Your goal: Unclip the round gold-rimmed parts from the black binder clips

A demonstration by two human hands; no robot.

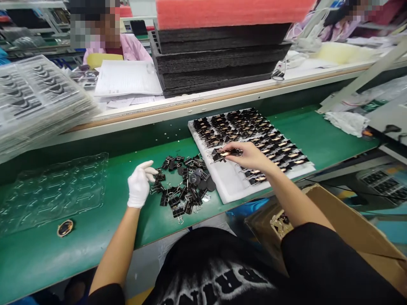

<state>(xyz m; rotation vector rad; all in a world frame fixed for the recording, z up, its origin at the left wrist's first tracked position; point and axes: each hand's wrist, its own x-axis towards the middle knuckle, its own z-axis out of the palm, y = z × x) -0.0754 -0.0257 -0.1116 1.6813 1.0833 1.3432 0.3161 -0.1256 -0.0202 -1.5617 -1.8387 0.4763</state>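
My left hand [139, 183], in a white glove, hovers at the left edge of a loose pile of black binder clips [174, 197]. Its fingers are loosely bent and apart, with nothing visible in them. Several dark round discs [203, 180] lie among the clips. Over the white foam tray [227, 188], my bare right hand [246, 154] pinches a small dark part with binder clips [219, 155] on it. Rows of similar clipped parts [237, 125] fill much of the tray; the fingers partly cover the held one.
A clear plastic blister tray [63, 186] and a round gold-rimmed piece [65, 228] lie on the green bench [104, 250] at left. Behind stand stacked black foam sheets [219, 59] and plastic trays [34, 93]. A cardboard box [343, 224] sits below right. A co-worker [133, 48] sits opposite.
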